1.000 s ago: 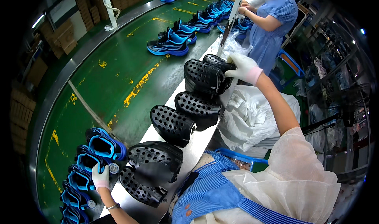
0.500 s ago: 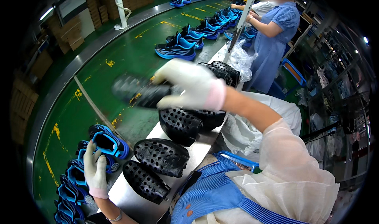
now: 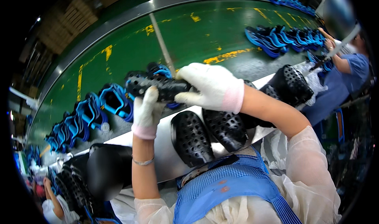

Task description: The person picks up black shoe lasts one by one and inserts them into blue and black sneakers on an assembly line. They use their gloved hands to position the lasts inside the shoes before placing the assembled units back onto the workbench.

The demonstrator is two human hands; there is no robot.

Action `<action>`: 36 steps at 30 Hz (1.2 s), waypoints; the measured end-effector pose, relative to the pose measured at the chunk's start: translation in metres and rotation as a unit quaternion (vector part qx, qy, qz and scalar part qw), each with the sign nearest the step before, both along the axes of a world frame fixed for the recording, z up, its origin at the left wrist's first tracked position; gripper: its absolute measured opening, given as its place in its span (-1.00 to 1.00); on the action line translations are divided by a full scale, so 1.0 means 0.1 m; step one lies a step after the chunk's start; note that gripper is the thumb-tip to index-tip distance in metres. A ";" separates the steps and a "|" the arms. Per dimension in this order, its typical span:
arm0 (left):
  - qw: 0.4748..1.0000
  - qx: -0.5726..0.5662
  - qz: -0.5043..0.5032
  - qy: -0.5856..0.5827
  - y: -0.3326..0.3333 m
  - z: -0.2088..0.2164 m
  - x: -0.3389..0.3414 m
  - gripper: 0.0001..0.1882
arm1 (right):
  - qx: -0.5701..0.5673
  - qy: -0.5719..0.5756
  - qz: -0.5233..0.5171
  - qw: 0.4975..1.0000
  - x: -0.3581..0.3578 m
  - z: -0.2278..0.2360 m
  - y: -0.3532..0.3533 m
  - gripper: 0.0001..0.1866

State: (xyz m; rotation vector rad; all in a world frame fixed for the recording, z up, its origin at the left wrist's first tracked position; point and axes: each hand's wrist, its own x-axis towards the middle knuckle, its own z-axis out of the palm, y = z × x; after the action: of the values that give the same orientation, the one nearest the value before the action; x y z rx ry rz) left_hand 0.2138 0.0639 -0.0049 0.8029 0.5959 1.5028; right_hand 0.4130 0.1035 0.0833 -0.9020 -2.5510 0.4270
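My right hand (image 3: 213,88), in a white glove with a pink cuff, grips one end of a black perforated shoe last (image 3: 160,86). My left hand (image 3: 146,115), gloved alike, holds the other end, its thumb on the near side. The last is held sideways above the green belt's near edge, with a black-and-blue shoe (image 3: 161,69) partly hidden behind it. Nearer me on the metal ledge (image 3: 160,157) lie two more perforated lasts (image 3: 191,139), holes facing up. Others stand farther right, partly covered by my right forearm.
Black-and-blue shoes (image 3: 114,99) line the green belt (image 3: 130,42) at left, and another row (image 3: 268,40) stands at right. Clear plastic wrap (image 3: 316,86) lies at the ledge's right. One person (image 3: 343,78) stands far right, another (image 3: 57,208) lower left. Black lasts (image 3: 71,180) sit at lower left.
My right hand has brought the last back toward my left hand, which has come up from beside the shoes and taken hold of it too. The view has turned to the left.
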 end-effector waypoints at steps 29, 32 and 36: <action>0.729 -0.065 0.047 0.680 0.42 -0.74 0.23 -0.66 | 0.060 -0.262 0.018 0.963 -0.87 -0.49 0.98 -0.60; 0.735 -0.084 0.016 0.673 0.49 -0.82 0.23 -0.71 | 0.072 -0.289 -0.014 0.955 -1.00 -0.68 0.95 -0.59; 0.724 -0.117 -0.021 0.680 0.60 -0.95 0.26 -0.68 | 0.047 -0.347 -0.040 0.936 -1.00 -1.09 0.97 -0.59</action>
State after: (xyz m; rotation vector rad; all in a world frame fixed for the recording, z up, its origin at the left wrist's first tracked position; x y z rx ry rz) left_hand 0.2397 0.1243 -0.1002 1.6499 1.7764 0.5041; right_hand 0.3130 0.2004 -0.0260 -1.2918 -3.1002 -0.0681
